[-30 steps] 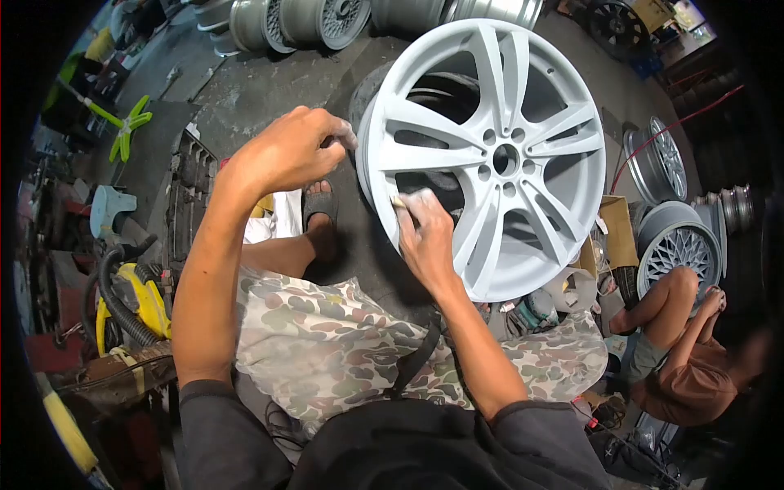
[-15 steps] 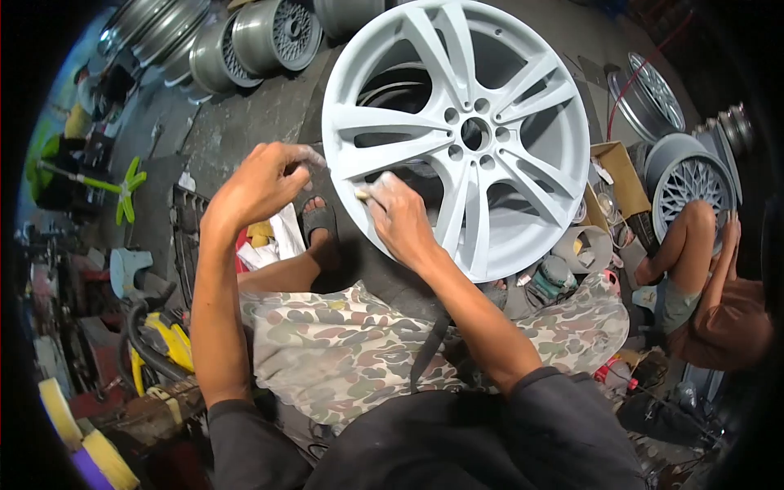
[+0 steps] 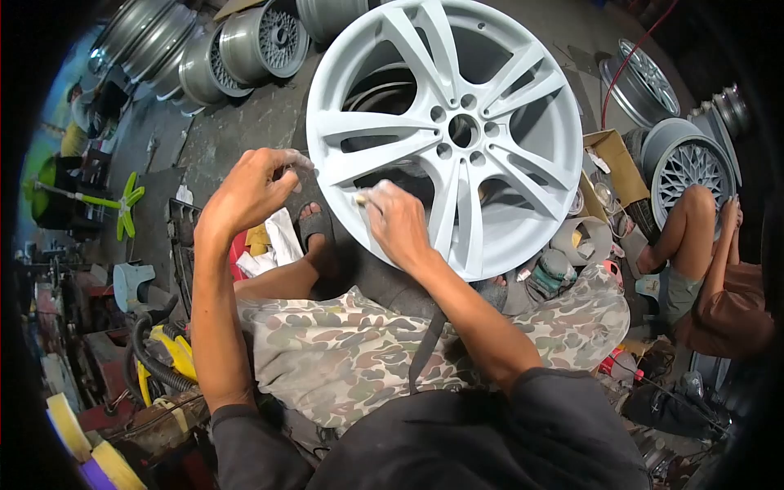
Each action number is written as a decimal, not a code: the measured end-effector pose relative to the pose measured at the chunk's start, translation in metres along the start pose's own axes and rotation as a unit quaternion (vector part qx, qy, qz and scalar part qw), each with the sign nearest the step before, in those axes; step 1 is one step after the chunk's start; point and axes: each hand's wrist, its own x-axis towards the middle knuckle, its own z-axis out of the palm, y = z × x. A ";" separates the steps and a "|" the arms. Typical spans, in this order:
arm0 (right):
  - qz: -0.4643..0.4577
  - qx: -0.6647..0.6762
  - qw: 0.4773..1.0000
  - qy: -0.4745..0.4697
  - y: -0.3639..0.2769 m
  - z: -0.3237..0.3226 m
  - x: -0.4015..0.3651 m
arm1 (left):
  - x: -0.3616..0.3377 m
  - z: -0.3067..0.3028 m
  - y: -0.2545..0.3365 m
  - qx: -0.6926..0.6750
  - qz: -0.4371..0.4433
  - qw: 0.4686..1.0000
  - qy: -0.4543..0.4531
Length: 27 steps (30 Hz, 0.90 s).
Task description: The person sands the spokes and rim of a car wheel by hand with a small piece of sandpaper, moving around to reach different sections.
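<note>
A large white-coated alloy wheel (image 3: 474, 180) with paired spokes leans tilted in front of me. My right hand (image 3: 398, 224) is closed in a pinch on a small yellowish piece (image 3: 360, 198), held against the wheel's lower left rim; its exact kind does not show. White dust covers the fingertips of both hands. My left hand (image 3: 255, 189) is at the wheel's left outer edge, its index finger stretched to the edge and its other fingers curled. How far those fingers reach around the edge is hidden.
Several silver rims (image 3: 265, 41) stand at the back left, and a mesh-spoked rim (image 3: 690, 163) at the right near another seated person (image 3: 719, 302). A cardboard box (image 3: 616, 167) and a green power tool (image 3: 554, 273) sit beside the wheel. Yellow tape rolls (image 3: 69, 425) lie lower left.
My view has shifted slightly, so the wheel appears a little further left. My right hand has moved slightly down along the rim with the yellowish piece. My left hand stays at the edge.
</note>
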 end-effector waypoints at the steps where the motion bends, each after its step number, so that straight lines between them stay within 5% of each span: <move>1: 0.000 0.002 1.000 0.001 0.001 0.003 0.002 | 0.000 -0.001 0.003 0.004 0.021 1.000 0.007; 8: 0.071 -0.054 0.994 -0.056 -0.013 -0.004 0.009 | 0.000 0.001 0.001 -0.016 0.004 1.000 0.019; 15: 0.066 0.062 0.994 -0.063 -0.044 -0.018 0.012 | -0.003 -0.002 0.008 -0.015 0.000 0.999 0.028; 17: -0.050 0.041 0.998 -0.028 -0.046 -0.019 -0.004 | -0.001 -0.006 0.006 -0.008 0.006 0.999 0.035; 21: -0.117 -0.031 0.992 0.021 -0.046 0.005 0.010 | 0.000 -0.001 0.001 -0.033 -0.003 0.999 0.027; 27: -0.230 -0.049 0.967 -0.095 -0.039 -0.017 0.010 | -0.004 -0.006 -0.013 -0.051 -0.013 0.998 0.041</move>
